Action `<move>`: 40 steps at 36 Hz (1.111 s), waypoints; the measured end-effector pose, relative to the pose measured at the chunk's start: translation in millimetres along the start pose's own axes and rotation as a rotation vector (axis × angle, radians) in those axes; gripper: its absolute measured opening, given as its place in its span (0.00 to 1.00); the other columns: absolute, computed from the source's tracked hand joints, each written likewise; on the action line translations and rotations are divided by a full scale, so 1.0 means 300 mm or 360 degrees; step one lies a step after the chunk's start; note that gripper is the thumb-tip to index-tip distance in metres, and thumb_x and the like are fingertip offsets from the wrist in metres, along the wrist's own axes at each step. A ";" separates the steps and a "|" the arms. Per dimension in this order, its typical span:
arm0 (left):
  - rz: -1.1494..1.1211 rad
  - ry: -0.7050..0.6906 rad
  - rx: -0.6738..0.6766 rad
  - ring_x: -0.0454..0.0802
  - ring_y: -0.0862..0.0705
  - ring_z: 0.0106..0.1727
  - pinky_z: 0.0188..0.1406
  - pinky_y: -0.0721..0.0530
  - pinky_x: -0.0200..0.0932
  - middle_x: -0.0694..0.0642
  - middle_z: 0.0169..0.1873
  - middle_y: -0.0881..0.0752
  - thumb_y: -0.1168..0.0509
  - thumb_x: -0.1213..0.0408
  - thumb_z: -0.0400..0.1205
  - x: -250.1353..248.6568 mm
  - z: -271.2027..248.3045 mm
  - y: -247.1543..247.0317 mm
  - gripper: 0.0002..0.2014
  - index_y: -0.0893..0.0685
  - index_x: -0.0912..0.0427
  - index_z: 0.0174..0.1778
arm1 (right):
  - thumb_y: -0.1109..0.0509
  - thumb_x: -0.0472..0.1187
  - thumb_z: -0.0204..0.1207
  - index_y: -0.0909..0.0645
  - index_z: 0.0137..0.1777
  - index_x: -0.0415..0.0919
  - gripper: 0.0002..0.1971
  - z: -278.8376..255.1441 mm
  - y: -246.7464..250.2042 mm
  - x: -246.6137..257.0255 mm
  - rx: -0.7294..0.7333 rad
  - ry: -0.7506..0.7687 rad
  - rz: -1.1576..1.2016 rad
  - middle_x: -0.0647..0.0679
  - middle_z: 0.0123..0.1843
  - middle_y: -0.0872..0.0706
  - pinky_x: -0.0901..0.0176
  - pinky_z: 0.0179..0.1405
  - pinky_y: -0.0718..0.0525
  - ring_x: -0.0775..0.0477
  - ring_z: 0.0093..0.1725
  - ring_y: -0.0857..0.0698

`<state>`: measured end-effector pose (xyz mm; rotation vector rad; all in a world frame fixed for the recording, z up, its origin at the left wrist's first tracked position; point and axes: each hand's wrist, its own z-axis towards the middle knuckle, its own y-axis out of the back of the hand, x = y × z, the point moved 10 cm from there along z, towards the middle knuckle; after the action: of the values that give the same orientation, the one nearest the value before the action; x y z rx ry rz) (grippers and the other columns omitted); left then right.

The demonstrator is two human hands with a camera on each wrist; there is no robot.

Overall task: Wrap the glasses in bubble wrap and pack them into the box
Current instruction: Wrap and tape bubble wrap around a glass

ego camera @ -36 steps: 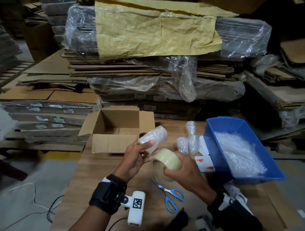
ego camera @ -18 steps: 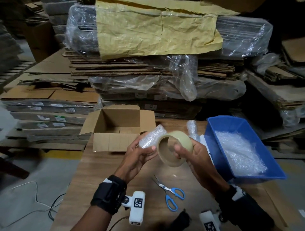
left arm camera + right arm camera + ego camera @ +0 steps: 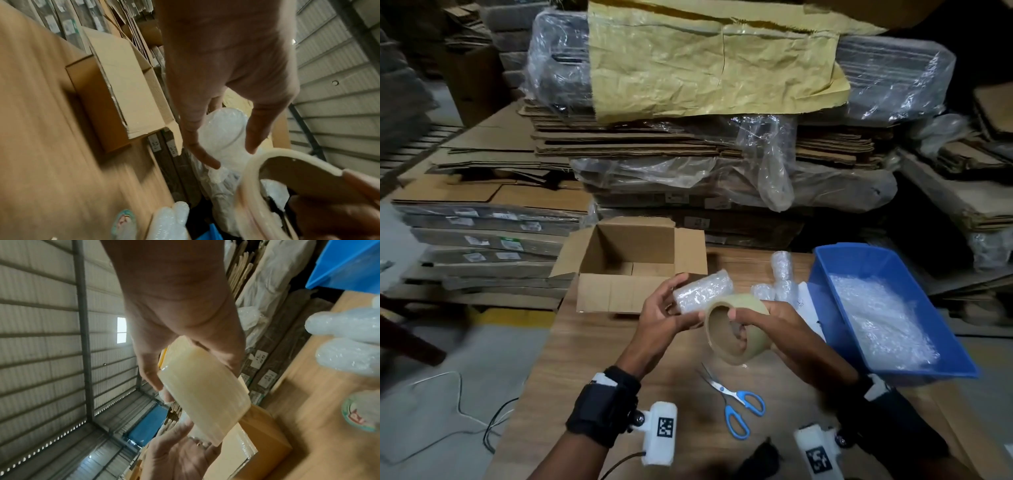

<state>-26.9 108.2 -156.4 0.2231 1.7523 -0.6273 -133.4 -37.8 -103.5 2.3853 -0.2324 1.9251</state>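
Observation:
My left hand grips a glass rolled in bubble wrap, lying roughly level above the table in front of the open cardboard box. The same wrapped glass shows between the thumb and fingers in the left wrist view. My right hand holds a roll of clear packing tape right against that glass, with fingers through its core. The tape roll fills the right wrist view. Three more wrapped glasses stand on the table beside the blue bin.
The blue bin holds loose bubble wrap. Blue-handled scissors lie on the wooden table near me. White papers lie by the bin. Stacks of flattened cardboard rise behind the table.
My right hand lifted the tape roll from near the table up to the wrapped glass and turned it, so its hollow core faces me. The left hand kept the glass almost still.

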 end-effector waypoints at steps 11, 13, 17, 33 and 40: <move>0.0276 -0.0084 0.0006 0.53 0.14 0.68 0.59 0.09 0.55 0.54 0.68 0.12 0.16 0.69 0.66 0.017 -0.034 0.050 0.35 0.14 0.52 0.72 | 0.16 0.40 0.67 0.14 0.63 0.36 0.24 -0.059 0.011 0.056 0.0050 0.0347 -0.0012 0.34 0.52 0.09 0.52 0.44 0.10 0.41 0.48 0.10; 0.0255 -0.0102 0.0013 0.53 0.13 0.67 0.56 0.09 0.51 0.54 0.67 0.12 0.19 0.78 0.70 0.004 -0.030 0.038 0.33 0.14 0.55 0.71 | 0.17 0.39 0.70 0.15 0.65 0.36 0.23 -0.054 0.013 0.075 -0.0006 0.0400 0.0019 0.37 0.54 0.08 0.53 0.45 0.10 0.42 0.51 0.09; 0.0363 -0.0126 0.0017 0.54 0.12 0.65 0.55 0.08 0.55 0.53 0.64 0.10 0.18 0.79 0.70 -0.018 -0.008 0.028 0.32 0.11 0.49 0.67 | 0.18 0.41 0.72 0.15 0.62 0.39 0.19 -0.032 0.025 0.096 -0.0147 0.0460 0.0037 0.42 0.50 0.07 0.58 0.43 0.11 0.47 0.48 0.08; 0.0573 -0.0250 0.0417 0.49 0.14 0.69 0.59 0.11 0.43 0.51 0.68 0.13 0.20 0.85 0.67 -0.053 -0.050 -0.099 0.37 0.14 0.58 0.72 | 0.29 0.37 0.83 0.23 0.72 0.36 0.19 0.155 0.116 0.163 -0.0271 0.0484 0.0125 0.41 0.58 0.07 0.47 0.58 0.10 0.42 0.62 0.09; 0.0462 -0.0297 0.0499 0.59 0.17 0.73 0.66 0.12 0.58 0.59 0.70 0.17 0.20 0.85 0.67 -0.056 -0.055 -0.108 0.34 0.13 0.58 0.69 | 0.28 0.41 0.83 0.20 0.68 0.33 0.17 0.213 0.092 0.047 -0.0161 0.0268 0.0119 0.38 0.57 0.07 0.51 0.52 0.08 0.40 0.59 0.08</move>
<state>-51.0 92.8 -128.5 0.6059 1.4034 -0.6834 -73.3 -75.6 -104.6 2.1673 -0.4030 2.0785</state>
